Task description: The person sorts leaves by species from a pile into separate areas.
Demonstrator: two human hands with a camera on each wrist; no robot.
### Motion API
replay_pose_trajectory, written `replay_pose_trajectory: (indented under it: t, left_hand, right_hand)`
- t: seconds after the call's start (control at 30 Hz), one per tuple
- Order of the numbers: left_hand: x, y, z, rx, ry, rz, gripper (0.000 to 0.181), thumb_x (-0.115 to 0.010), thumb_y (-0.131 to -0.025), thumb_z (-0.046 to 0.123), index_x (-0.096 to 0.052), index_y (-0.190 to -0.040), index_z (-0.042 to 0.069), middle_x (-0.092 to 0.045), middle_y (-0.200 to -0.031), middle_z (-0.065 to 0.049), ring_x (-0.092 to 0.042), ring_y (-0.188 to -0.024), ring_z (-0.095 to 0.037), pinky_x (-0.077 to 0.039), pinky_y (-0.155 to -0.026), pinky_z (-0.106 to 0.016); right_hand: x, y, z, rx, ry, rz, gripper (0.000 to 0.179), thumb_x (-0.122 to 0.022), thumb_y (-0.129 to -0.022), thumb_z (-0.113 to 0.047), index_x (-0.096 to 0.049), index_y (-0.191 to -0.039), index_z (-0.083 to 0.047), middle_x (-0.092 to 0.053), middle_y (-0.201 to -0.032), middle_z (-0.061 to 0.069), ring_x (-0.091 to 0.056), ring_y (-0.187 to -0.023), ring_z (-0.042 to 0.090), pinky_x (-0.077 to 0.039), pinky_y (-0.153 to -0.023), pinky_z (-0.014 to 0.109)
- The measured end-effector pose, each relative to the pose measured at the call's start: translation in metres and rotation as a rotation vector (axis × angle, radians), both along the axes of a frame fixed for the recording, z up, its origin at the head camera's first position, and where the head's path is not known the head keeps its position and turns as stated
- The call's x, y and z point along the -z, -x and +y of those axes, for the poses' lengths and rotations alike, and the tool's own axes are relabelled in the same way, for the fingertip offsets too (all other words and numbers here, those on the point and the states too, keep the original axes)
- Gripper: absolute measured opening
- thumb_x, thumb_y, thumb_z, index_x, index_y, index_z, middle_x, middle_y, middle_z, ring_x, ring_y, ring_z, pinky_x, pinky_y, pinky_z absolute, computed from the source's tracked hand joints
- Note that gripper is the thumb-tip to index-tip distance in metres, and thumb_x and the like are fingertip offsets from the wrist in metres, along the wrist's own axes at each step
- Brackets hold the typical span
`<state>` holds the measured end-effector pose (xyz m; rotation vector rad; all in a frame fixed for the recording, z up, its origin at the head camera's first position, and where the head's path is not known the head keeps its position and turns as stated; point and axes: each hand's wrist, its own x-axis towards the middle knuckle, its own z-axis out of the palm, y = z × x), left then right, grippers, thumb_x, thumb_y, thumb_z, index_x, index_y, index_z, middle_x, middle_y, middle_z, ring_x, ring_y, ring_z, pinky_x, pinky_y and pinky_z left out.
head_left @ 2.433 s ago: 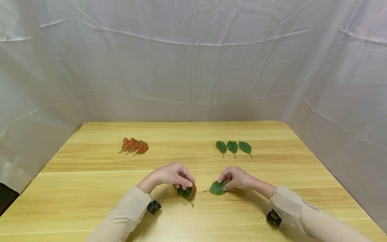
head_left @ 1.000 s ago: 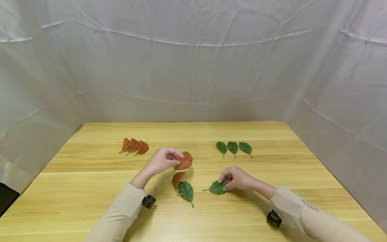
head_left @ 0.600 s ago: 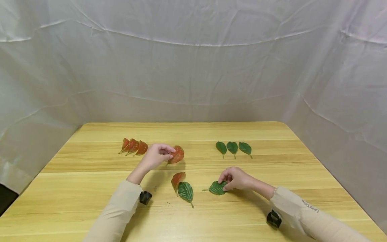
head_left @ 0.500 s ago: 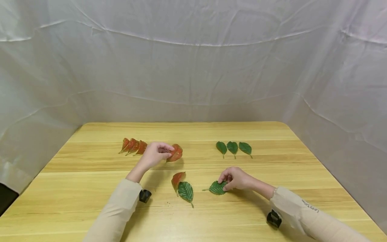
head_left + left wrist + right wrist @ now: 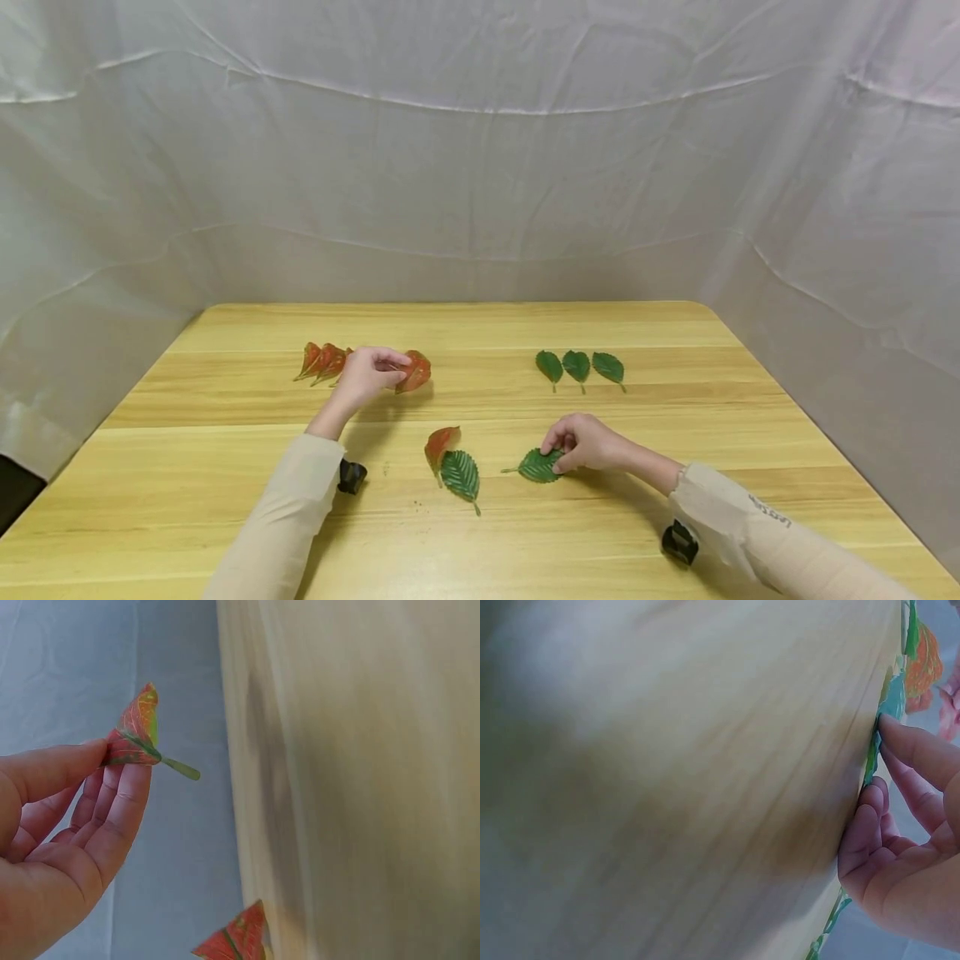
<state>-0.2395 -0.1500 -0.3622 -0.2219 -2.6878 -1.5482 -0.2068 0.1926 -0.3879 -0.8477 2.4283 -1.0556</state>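
Note:
My left hand [image 5: 367,375] pinches a red leaf [image 5: 415,372] between thumb and fingers, held above the back left of the table. In the left wrist view this leaf [image 5: 135,733] is folded, with its short green stem pointing away from the hand. Behind the hand lies a row of red leaves [image 5: 327,358], the rightmost partly hidden by it. My right hand [image 5: 588,442] grips a green leaf [image 5: 536,467] by its right end, low over the table, its stem pointing left. Between the hands, another green leaf [image 5: 461,475] overlaps a red leaf [image 5: 441,446].
Three green leaves [image 5: 577,365] lie in a row at the back right of the wooden table [image 5: 480,550]. Pale grey sheeting [image 5: 480,167] hangs around the back and sides. A black wrist camera [image 5: 351,477] sits under the left sleeve.
My left hand has lifted a red leaf from the middle pile and carried it back and left towards the red row, uncovering the green and red leaves there. The right hand stays put.

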Motion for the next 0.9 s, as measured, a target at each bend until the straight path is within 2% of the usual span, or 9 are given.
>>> replay_pose_trajectory:
  t: [0.37,0.8,0.9]
  left_hand:
    - [0.0,0.011,-0.014,-0.035,0.07,-0.035,0.018,-0.059,-0.083,0.001,-0.066,-0.1,-0.002,-0.06,-0.104,-0.018,-0.058,-0.089,-0.028,-0.047,-0.074,-0.037]
    - [0.001,0.026,-0.025,-0.039,0.123,-0.094,0.02,-0.055,-0.085,-0.002,-0.064,-0.103,-0.004,-0.06,-0.099,-0.019,-0.059,-0.082,-0.025,-0.049,-0.069,-0.036]
    - [0.002,0.028,-0.025,-0.022,0.148,-0.094,0.021,-0.055,-0.084,-0.004,-0.063,-0.103,-0.005,-0.06,-0.099,-0.019,-0.059,-0.08,-0.025,-0.049,-0.068,-0.035]
  right_hand:
    - [0.001,0.0,0.0,-0.004,0.0,0.009,0.017,-0.071,-0.067,0.005,-0.066,-0.082,-0.001,-0.056,-0.073,0.001,-0.045,-0.061,0.008,-0.041,-0.056,0.021]
    - [0.001,0.001,0.0,-0.005,-0.002,0.013,0.017,-0.071,-0.068,0.004,-0.066,-0.083,-0.002,-0.056,-0.073,0.0,-0.045,-0.061,0.008,-0.041,-0.056,0.021]
    - [0.002,0.001,0.0,-0.006,-0.002,0.014,0.017,-0.071,-0.068,0.004,-0.066,-0.083,-0.002,-0.056,-0.073,0.0,-0.045,-0.061,0.008,-0.041,-0.056,0.021]
